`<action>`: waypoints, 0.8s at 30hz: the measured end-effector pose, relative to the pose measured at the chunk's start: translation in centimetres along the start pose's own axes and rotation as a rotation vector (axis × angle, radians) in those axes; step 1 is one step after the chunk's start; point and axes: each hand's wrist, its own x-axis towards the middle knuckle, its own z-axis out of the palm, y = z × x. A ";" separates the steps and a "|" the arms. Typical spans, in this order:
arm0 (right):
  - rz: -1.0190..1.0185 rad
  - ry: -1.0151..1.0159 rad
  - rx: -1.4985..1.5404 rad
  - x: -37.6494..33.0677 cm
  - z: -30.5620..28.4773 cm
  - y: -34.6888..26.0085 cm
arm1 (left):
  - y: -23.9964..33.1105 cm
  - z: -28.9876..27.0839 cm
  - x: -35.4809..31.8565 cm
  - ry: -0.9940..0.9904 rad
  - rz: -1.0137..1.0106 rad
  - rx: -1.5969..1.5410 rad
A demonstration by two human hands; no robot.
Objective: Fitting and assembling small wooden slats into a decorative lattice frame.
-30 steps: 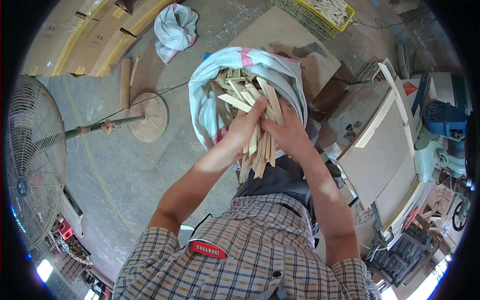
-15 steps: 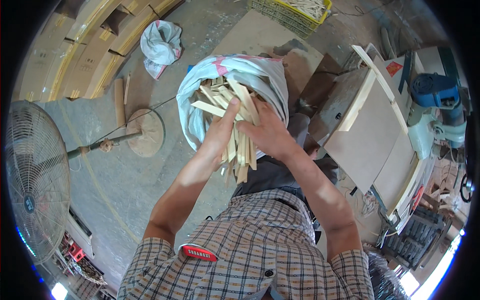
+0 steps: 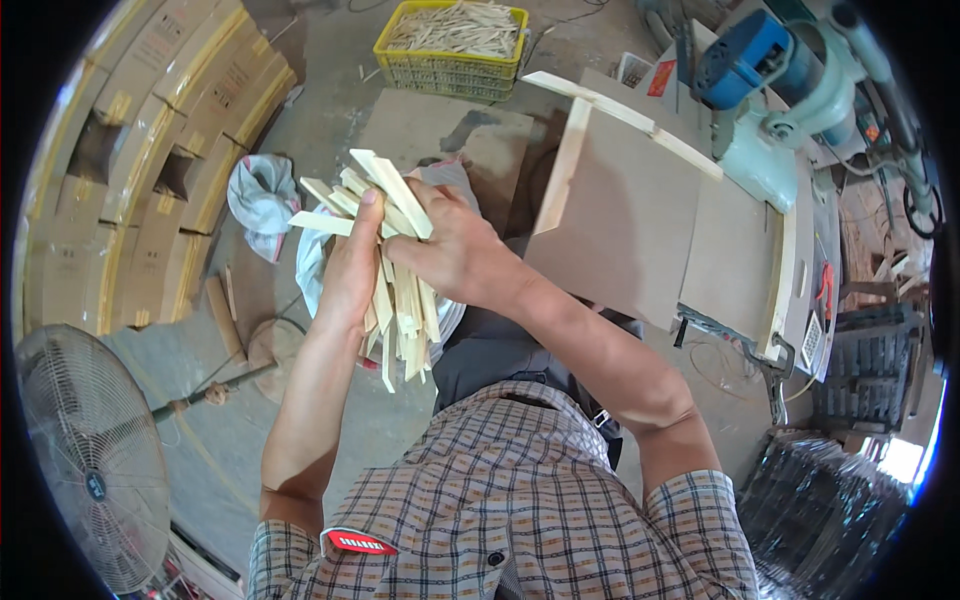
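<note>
Left hand [image 3: 350, 265]: clasped on bundle of wooden sticks [image 3: 395, 290] | right hand [image 3: 455, 250]: gripping same bundle | white sack [image 3: 310, 265] below.

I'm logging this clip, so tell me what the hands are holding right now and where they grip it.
Both hands, left hand and right hand, clasp one bundle of pale wooden sticks around its middle; stick ends fan out above and below.

Wood sticks [image 3: 395, 265]: pale cream-yellow, plain. Crate [image 3: 450, 62]: bright yellow, same pale sticks inside. Sack [image 3: 262, 195]: white-grey. Shirt [image 3: 520, 520]: brown/white/dark check, red patch on the chest. Saw motor [image 3: 745, 45]: blue; its body pale green. Boards [image 3: 640, 220]: grey-brown. Fan [image 3: 85, 455]: probably off-white, near the rim.
</note>
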 end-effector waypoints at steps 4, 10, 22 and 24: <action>0.018 0.096 -0.037 -2.5 -5.4 -0.5 | 1.0 5.7 0.3 -0.112 -0.073 0.061; 0.144 0.511 -0.088 -9.0 -13.4 0.8 | 0.0 16.9 1.2 -0.450 -0.004 0.253; 0.048 1.328 0.081 -15.1 -18.7 12.0 | -8.0 35.5 8.2 -1.269 0.190 0.811; 0.077 1.371 -0.039 -14.6 -18.6 12.7 | -8.1 36.1 9.2 -1.301 0.291 0.911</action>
